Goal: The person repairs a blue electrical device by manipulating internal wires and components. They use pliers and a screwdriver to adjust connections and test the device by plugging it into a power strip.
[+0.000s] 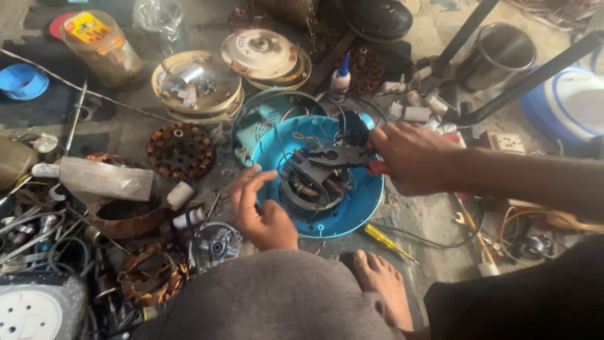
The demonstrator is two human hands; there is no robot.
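Observation:
A round blue plastic housing (352, 214) lies on the floor in front of me, with a dark motor (313, 186) and wires inside it. My right hand (409, 157) grips the red handles of a pair of pliers (336, 155), whose dark jaws reach over the motor. At the housing's left rim, my left hand (261, 211) rests with fingers spread, holding nothing. My bare foot (384, 283) and grey-clad knee are just below.
Fan parts crowd the floor: a copper stator (180, 150), round metal covers (196, 85), (264, 55), a small motor (216, 244), a glue bottle (341, 75), a yellow screwdriver (389, 242), a plastic jar (100, 47), a steel pot (497, 53), loose wires and black stand legs (528, 82).

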